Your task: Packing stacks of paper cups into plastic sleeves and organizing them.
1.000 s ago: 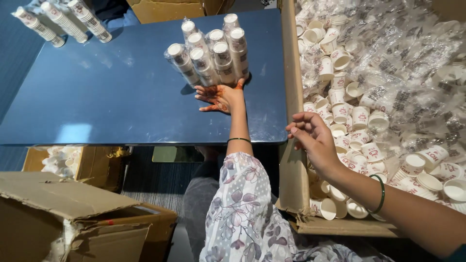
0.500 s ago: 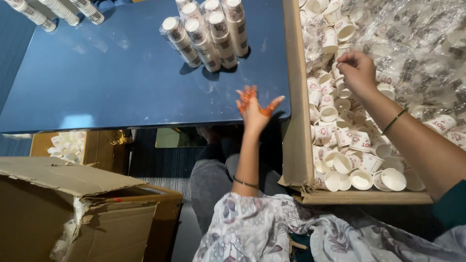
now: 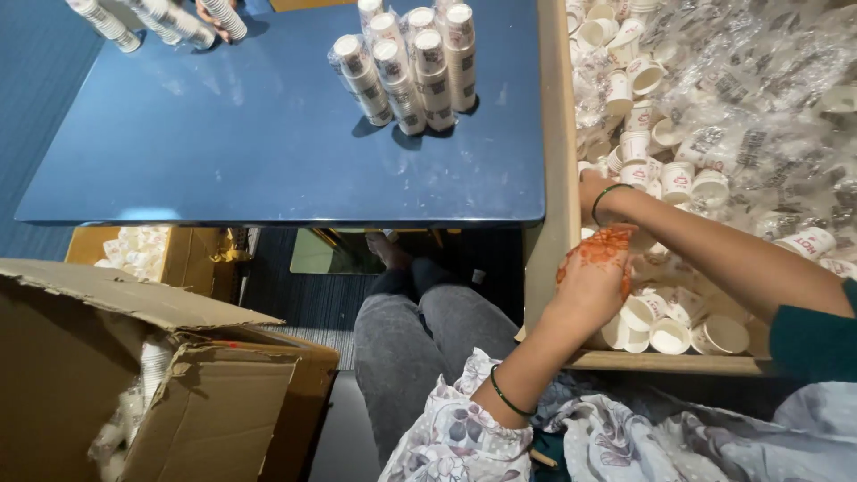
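Note:
My left hand (image 3: 594, 268), marked with orange henna, reaches over the wall of a big cardboard box (image 3: 555, 134) and rests on loose white paper cups (image 3: 665, 332). Its fingers curl down among the cups and are hidden. My right hand (image 3: 591, 189), with a green bangle at the wrist, lies deeper in the same box beside the inner wall, among cups. Its fingers are mostly hidden too. Several stacks of nested cups (image 3: 411, 67) lie in clear wrap on the blue table (image 3: 223, 152), apart from both hands.
More wrapped cup stacks (image 3: 143, 20) lie at the table's far left, with another person's hand (image 3: 214, 12) by them. An open cardboard box (image 3: 134, 375) stands at lower left, another box with cups (image 3: 143, 254) under the table. Crumpled clear wrap (image 3: 759, 80) fills the big box.
My left hand has left the table edge and moved right into the box of cups. My right hand has drawn back toward the box's near wall. The view has tilted down.

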